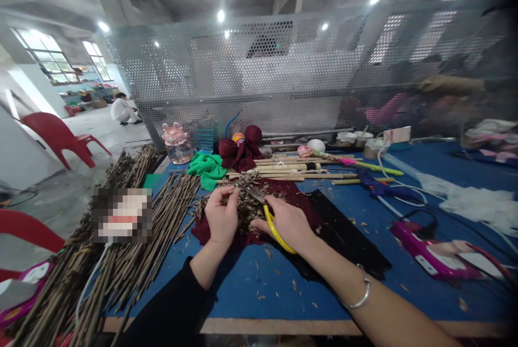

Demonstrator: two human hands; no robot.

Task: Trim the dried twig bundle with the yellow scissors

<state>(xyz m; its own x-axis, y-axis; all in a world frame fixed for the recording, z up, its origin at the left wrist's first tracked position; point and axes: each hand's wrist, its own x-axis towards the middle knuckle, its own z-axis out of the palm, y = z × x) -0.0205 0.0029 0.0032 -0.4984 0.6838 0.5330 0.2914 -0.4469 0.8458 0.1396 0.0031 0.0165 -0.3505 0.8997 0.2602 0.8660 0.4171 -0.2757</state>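
My right hand (pixel 289 223) grips a pair of scissors (pixel 279 235) with yellow handles. The blades point up and left, toward my other hand. My left hand (pixel 222 215) is closed in a pinch beside the blade tips; what sits between its fingertips is too small to make out. Under and between both hands lies a pile of dried brown leaves and plant bits (pixel 247 209). The pile rests on a dark red cloth (pixel 301 204) on the blue tabletop (pixel 243 287).
Bundles of dry stalks (pixel 149 250) fill the left side. Behind the pile are a green cloth (pixel 208 169), bamboo sticks (pixel 283 168) and a pink-lidded jar (pixel 178 144). A blue glue gun (pixel 376 185) and a purple power strip (pixel 433 255) with cables lie right. A perforated metal screen (pixel 243 77) stands behind.
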